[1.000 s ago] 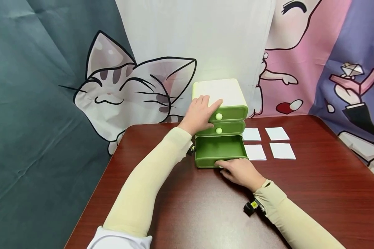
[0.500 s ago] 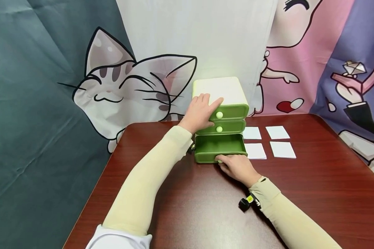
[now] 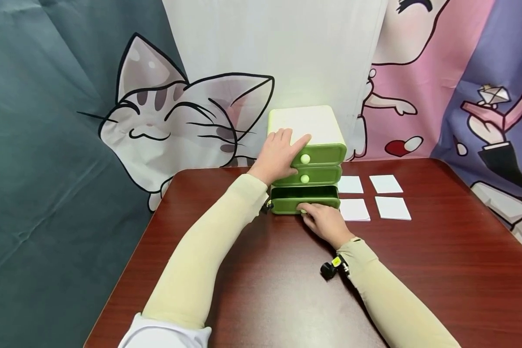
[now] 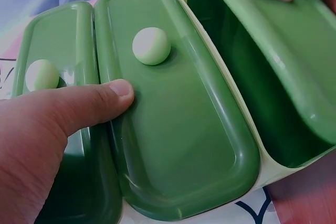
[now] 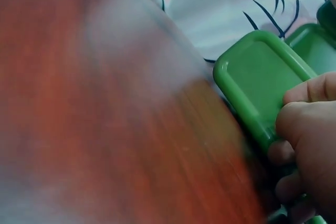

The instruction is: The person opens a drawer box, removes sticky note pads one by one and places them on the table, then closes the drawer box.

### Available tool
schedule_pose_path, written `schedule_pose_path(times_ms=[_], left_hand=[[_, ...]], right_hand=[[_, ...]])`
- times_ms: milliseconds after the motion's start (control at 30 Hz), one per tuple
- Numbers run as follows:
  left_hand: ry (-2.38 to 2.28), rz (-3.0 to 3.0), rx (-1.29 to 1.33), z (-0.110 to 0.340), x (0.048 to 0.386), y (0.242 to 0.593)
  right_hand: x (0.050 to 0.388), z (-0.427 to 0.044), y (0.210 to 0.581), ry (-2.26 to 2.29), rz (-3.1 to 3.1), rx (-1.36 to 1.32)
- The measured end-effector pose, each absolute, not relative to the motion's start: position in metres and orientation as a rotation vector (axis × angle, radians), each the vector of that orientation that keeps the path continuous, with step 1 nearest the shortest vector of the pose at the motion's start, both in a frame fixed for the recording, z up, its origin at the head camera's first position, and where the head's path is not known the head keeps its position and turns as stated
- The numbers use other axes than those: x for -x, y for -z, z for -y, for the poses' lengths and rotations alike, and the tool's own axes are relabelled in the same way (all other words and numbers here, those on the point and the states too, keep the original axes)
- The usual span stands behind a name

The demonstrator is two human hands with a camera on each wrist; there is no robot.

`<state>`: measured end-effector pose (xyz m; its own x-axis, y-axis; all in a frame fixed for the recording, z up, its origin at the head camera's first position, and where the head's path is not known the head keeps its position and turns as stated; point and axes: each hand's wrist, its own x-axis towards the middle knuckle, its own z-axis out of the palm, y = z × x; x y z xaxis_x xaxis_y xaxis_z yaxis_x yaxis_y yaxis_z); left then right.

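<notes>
A small drawer cabinet (image 3: 306, 126) with a white top and three green drawers stands at the back of the table. My left hand (image 3: 275, 157) rests spread on its left upper corner. In the left wrist view its thumb (image 4: 119, 92) presses on the middle drawer front (image 4: 181, 114). The bottom drawer (image 3: 282, 207) is partly pulled out, and the visible part of its inside is dark green and bare. My right hand (image 3: 326, 221) pinches this drawer's knob, which the fingers mostly cover. Round pale knobs (image 3: 305, 159) sit on the upper two drawers, which are closed.
Several white square cards (image 3: 393, 208) lie on the table right of the cabinet. The dark red wooden table (image 3: 261, 290) extends toward me. A cartoon-printed cloth (image 3: 226, 38) hangs close behind the cabinet.
My right hand has moved away from me with the bottom drawer, which has slid further into the cabinet. The left hand has stayed on the cabinet's corner.
</notes>
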<state>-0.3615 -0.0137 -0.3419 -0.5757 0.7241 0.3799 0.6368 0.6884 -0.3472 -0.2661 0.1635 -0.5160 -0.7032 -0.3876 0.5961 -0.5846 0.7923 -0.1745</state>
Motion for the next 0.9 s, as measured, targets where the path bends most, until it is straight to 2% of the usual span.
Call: schedule_pose_path(times_ms=[333, 900], left_hand=[[-0.24, 2.406, 1.046, 0.013, 0.362, 0.34], [-0.248, 2.42, 1.037, 0.012, 0.36, 0.339]], right_hand=[[0.282, -0.164, 0.518, -0.528, 2.441, -0.638], [0.29, -0.16, 0.52, -0.626, 2.548, -0.521]])
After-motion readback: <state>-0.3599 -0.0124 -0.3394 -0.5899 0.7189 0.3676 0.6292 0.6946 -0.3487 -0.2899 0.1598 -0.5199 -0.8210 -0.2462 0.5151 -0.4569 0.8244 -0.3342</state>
